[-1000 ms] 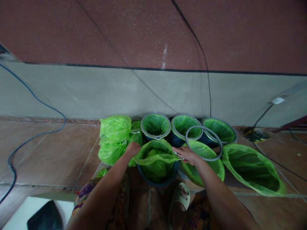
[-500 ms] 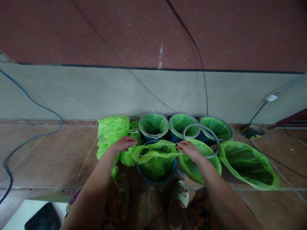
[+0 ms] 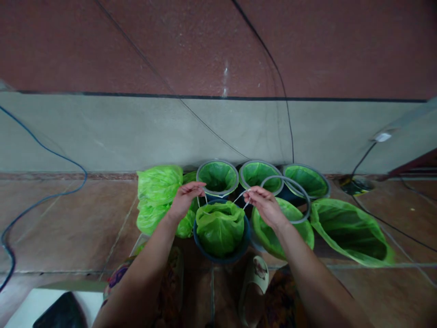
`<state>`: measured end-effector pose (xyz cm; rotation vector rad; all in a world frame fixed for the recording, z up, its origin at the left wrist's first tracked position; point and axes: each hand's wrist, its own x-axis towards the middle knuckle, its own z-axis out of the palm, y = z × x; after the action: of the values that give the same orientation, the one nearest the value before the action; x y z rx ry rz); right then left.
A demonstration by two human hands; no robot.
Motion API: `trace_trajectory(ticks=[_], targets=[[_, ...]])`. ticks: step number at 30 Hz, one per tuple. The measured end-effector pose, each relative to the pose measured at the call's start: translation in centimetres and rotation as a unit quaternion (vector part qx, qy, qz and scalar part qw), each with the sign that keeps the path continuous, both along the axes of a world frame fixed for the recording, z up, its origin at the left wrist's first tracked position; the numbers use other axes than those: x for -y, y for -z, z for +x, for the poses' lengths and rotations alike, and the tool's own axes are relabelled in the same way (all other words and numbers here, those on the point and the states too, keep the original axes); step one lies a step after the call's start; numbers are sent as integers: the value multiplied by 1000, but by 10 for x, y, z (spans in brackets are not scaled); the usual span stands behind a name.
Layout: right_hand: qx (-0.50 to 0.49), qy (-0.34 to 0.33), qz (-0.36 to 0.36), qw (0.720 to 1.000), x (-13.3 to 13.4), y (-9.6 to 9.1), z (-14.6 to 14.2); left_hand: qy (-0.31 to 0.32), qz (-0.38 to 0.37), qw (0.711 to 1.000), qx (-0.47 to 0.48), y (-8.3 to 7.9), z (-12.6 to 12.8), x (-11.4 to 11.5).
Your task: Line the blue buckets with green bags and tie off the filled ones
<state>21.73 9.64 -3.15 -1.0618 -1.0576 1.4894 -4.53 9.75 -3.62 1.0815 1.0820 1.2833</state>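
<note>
Fingers (image 3: 197, 186) of the left hand (image 3: 184, 200) are pinched shut on one end of a thin white drawstring (image 3: 239, 196), just right of the tied green bags (image 3: 159, 182) piled on the floor. The green bag (image 3: 220, 225) it belongs to sits in a dark blue bin (image 3: 205, 246) between the two hands and a bit nearer the body, so it lies below and inward from both sets of fingertips, roughly equally close to each. Its mouth is bunched up and faces upward. The string's long axis runs side to side across that mouth. Over on the right, the right hand (image 3: 264, 205) is closed on the other end, just beside a loose grey ring (image 3: 305, 200) resting on the neighbouring bag.
</note>
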Motion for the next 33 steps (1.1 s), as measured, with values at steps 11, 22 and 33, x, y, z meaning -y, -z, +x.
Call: trace_trajectory(ticks=[11, 22, 33], targets=[[-42, -36, -43, 998, 1, -2, -36, 96, 41, 994, 41, -10, 38, 7], [15, -159, -5, 987, 6, 27, -71, 131, 28, 991, 1, 4, 56, 5], [-68, 9, -36, 997, -11, 16, -42, -86, -206, 917, -330, 97, 28, 13]])
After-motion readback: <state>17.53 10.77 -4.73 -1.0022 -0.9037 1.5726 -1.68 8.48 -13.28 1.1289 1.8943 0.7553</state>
